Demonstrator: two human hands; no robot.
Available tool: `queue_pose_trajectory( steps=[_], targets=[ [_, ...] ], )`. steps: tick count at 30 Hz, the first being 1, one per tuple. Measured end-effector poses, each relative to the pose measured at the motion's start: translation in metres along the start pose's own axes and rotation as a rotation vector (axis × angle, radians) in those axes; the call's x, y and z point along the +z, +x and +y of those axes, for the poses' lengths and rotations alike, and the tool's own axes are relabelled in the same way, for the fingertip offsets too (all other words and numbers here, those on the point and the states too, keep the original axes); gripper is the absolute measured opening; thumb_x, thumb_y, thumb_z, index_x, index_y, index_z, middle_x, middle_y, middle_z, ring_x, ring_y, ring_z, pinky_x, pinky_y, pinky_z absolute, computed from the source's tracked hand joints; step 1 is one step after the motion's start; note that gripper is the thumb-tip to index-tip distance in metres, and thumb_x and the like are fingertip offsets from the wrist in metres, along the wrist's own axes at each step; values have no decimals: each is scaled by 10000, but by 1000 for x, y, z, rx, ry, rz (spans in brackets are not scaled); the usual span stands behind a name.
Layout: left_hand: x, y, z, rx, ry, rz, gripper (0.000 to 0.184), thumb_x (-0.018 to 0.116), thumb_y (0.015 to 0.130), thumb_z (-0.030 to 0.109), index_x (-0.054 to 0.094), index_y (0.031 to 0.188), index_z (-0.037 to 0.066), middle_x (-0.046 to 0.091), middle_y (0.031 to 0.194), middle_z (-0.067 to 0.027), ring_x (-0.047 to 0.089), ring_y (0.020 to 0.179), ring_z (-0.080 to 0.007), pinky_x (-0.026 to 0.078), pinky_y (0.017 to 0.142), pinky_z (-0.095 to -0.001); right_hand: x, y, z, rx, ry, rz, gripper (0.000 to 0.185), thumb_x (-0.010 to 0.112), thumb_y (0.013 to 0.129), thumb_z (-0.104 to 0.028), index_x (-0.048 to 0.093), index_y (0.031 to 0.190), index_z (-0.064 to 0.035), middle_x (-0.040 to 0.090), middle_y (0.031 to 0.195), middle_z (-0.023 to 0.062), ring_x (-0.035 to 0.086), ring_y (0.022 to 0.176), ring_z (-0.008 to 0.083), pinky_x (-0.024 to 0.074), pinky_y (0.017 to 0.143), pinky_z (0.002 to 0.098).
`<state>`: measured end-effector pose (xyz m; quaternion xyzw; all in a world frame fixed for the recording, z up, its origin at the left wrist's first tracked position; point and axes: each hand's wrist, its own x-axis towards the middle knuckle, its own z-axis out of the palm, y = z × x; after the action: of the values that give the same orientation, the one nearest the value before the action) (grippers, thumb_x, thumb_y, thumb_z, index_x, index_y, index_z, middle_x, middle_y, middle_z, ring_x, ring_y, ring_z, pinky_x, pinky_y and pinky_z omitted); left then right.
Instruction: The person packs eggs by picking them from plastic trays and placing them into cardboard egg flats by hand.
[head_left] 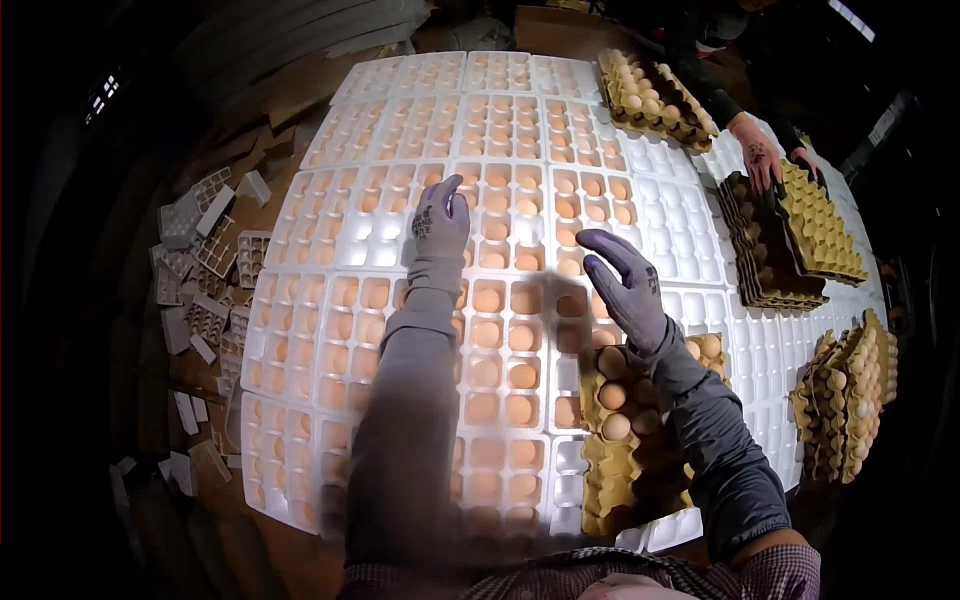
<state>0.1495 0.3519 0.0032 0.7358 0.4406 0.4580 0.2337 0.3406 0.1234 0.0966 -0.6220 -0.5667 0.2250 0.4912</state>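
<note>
White foam trays cover the lit table, most of their cups filled with eggs. Over the middle trays is my left hand, gloved in grey, its fingers bent and nearest a few empty cups; I cannot make out whether it pinches anything. My right hand, also gloved, hovers over the trays to the right with thumb and fingers apart and nothing between them. Under my right wrist lies a yellow-brown egg carton, with several eggs in its upper part and bare cups in its lower part.
Another carton of eggs sits at the back right. A co-worker's hands touch stacked cartons on the right. More cartons with eggs stand at the right edge. Foam pieces litter the floor at the left.
</note>
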Motion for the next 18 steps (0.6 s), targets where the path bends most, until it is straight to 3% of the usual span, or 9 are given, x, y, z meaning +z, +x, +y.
queue_pose_trajectory(
  steps=[3, 5, 7, 10, 11, 12, 14, 17, 18],
  targets=[
    [44, 9, -43, -90, 508, -427, 449, 540, 995, 351, 563, 1397, 153, 541, 1457, -141, 476, 1368, -347, 355, 1118, -497, -47, -71, -3, 123, -31, 85, 293, 593, 985, -57, 654, 1261, 23, 650, 1282, 119, 587, 1228, 210, 459, 1057, 341],
    [46, -18, -19, -99, 499, -367, 481, 519, 1018, 358, 510, 1449, 145, 491, 1509, -155, 372, 1448, -346, 228, 1176, -553, -78, -113, -18, 201, -74, 176, 286, 595, 974, -41, 663, 1243, 27, 666, 1249, 124, 617, 1177, 205, 490, 1016, 333],
    [27, -59, 21, 204, 259, -293, 479, 533, 1020, 318, 518, 1444, 95, 528, 1465, -176, 456, 1389, -351, 323, 1142, -511, -109, -150, -34, 355, -177, 176, 298, 589, 957, -81, 661, 1224, 31, 655, 1237, 160, 617, 1163, 253, 494, 989, 348],
    [-7, -148, 127, 9, -473, -514, 449, 653, 951, 108, 567, 1380, 12, 633, 1267, -219, 643, 1155, -306, 511, 935, -345, -132, -205, -14, 300, -264, 45, 338, 606, 942, -135, 646, 1248, 5, 638, 1264, 180, 615, 1164, 320, 490, 995, 384],
    [-26, -176, 151, -143, -452, -744, 466, 684, 930, 83, 573, 1379, 26, 649, 1195, -187, 659, 1071, -275, 516, 887, -321, -131, -218, -9, 296, -266, -25, 366, 614, 936, -159, 635, 1267, -5, 630, 1278, 186, 601, 1181, 336, 481, 1010, 394],
    [-46, -193, 192, -5, -309, -873, 487, 702, 936, 174, 571, 1387, 45, 646, 1174, -154, 638, 1037, -287, 511, 885, -356, -126, -219, -19, 261, -365, -179, 459, 624, 931, -198, 575, 1356, -31, 599, 1337, 172, 567, 1219, 342, 459, 1038, 407],
    [-39, -245, 208, 441, 2, -784, 539, 719, 893, 332, 586, 1360, 98, 583, 1217, -100, 586, 1086, -277, 475, 926, -430, -96, -217, -14, -1, -574, -261, 549, 688, 881, -204, 543, 1397, -85, 599, 1288, 110, 575, 1172, 300, 459, 1008, 409],
    [-24, -281, 205, 590, 290, -787, 482, 747, 847, 352, 589, 1211, 78, 567, 1205, -108, 587, 1039, -292, 478, 908, -433, -80, -214, -11, -54, -762, -362, 551, 755, 829, -218, 599, 1347, -112, 615, 1210, 87, 590, 1098, 294, 463, 974, 401],
    [-22, -284, 206, 622, 346, -779, 481, 747, 846, 361, 583, 1194, 72, 568, 1203, -112, 587, 1031, -295, 479, 907, -434, -92, -211, -8, -96, -677, -339, 399, 721, 832, -193, 638, 1218, -138, 620, 1174, 70, 597, 1063, 271, 474, 911, 386]
  ],
)
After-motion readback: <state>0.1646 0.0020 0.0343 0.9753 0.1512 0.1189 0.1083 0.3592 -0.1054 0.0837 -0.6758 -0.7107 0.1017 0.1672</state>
